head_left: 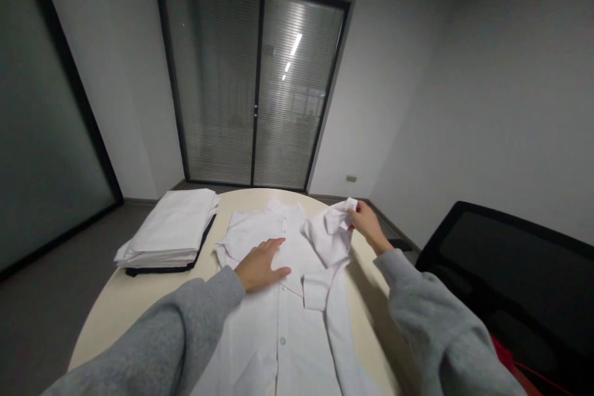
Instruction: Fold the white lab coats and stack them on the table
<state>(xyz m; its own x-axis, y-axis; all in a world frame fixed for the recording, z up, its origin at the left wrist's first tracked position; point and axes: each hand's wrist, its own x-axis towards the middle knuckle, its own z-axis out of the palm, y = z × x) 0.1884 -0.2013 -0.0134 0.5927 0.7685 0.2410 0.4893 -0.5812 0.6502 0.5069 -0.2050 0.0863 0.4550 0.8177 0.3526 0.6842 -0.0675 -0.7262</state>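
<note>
Here, white shirt (301,247): laid across the middle of the round table (111,303); near end cut off.
Folded stack (174,219): white cloth over dark cloth (160,271), table's left; dark layer mostly hidden.
Black chair (510,260): beyond the right sleeve (431,315), cut off.
Left hand (260,267): spread wide over the shirt front; contact uncertain.
Right hand (367,223): pinching a raised fold of shirt, fingertips partly hidden.
Red item (505,354): behind the right sleeve, unidentifiable.
</note>
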